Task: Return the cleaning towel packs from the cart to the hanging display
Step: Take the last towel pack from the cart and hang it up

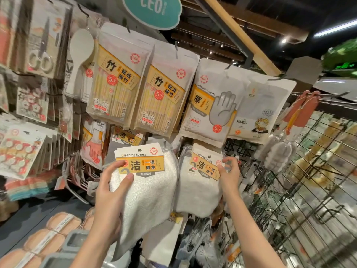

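white fluffy towel pack (pixel 146 182) sitting at 6 o'clock of display, left hand (pixel 111 198) fingers clamping its card header. right hand (pixel 229 174) fingers pinching hanging pack (pixel 201 178) at 3 o'clock. risk: header hole missing hook, stack slipping, neighbour getting knocked off.

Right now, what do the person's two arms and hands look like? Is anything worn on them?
Both forearms are bare as far as the view shows: no sleeves reach into the picture. The left hand and the right hand wear no gloves, and no rings, watch or bracelet show. The fingernails are short and plain, without visible polish.
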Available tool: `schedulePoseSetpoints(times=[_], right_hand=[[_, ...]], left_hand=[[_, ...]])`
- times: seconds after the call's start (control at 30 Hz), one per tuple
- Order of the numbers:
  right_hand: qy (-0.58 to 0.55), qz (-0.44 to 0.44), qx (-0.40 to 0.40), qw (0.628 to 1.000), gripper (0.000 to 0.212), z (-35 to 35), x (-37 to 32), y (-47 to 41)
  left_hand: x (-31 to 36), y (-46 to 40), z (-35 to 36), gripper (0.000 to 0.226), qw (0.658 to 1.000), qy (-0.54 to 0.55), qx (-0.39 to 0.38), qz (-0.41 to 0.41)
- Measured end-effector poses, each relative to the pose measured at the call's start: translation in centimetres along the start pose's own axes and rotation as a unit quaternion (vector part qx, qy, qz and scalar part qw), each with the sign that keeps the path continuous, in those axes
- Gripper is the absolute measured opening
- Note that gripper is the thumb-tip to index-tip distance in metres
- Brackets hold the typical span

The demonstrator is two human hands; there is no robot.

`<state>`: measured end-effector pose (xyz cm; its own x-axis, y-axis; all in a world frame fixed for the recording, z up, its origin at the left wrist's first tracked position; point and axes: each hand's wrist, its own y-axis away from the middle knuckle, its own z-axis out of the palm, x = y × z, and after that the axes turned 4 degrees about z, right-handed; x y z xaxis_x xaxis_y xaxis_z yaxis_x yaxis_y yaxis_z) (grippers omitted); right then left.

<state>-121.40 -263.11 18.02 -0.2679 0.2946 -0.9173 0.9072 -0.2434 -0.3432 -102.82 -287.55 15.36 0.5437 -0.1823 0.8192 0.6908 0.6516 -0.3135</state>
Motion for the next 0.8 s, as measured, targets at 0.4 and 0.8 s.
schedulePoseSetpoints(times=[0.4, 0.8], right_hand=[[0.047, 0.005, -0.034, 0.998, 0.023, 0.9, 1.1, -0.4], [0.151, 0.011, 0.027, 0.988, 0.03, 3.1, 1.0, -1.5]], left_hand=[[-1.0, 0.2, 1.6, 0.033, 1.0, 0.009, -0.02, -0.022], [-0.9, -0.3, 1.4, 0.033, 1.0, 0.016, -0.013, -0.017]])
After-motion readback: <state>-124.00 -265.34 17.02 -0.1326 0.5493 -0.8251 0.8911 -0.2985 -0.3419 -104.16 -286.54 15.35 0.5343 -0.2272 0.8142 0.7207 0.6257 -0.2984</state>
